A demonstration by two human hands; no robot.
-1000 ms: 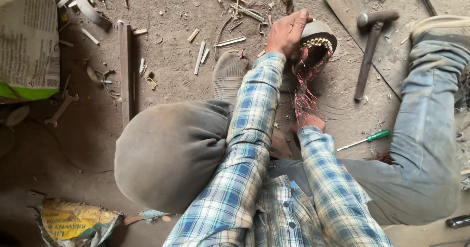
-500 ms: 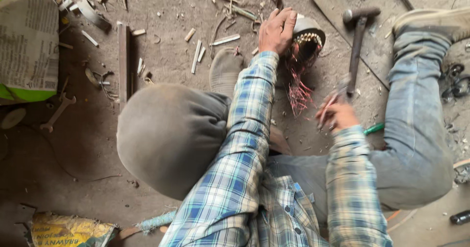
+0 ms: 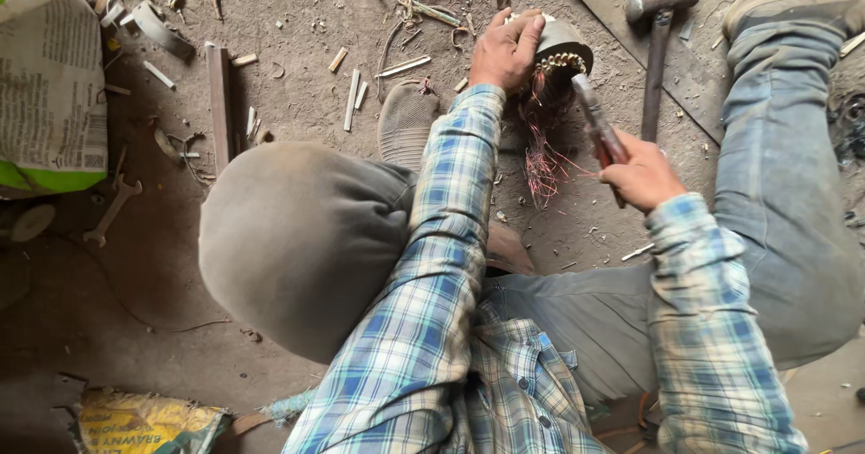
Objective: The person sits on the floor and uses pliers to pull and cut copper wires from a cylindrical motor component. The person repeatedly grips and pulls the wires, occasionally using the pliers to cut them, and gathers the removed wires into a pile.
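Currently left hand [image 3: 506, 50] clamps the round grey motor stator [image 3: 560, 49] on the far floor, copper wires [image 3: 543, 152] trailing near, while right hand [image 3: 641, 175] grips pliers [image 3: 599, 130] just right of it.

Blue-white-yellow plaid shirt, long buttoned sleeves reaching left hand [image 3: 505, 53] and right hand [image 3: 641, 177]; dusty grey trousers; worn grey shoes.
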